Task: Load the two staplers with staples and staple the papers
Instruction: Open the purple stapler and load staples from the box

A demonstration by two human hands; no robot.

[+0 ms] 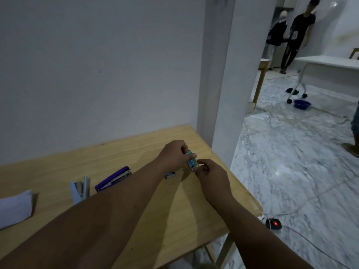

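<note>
Both the left hand (174, 156) and right hand (208, 171) pinch a small teal cardboard staple box (192, 162) just above the pale wooden table (136, 152); light and crushable, it is probably best held by its narrow ends; the purple stapler (113, 179) and grey stapler (80, 189) lie untouched.

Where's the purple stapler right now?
The purple stapler lies on the wooden table, left of both hands, between the pale blue stapler and a small staple box.

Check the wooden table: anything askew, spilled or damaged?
Nothing spilled or damaged. The pale blue stapler lies hinged open beside the shut purple stapler; both hands hold a small staple box.
</note>
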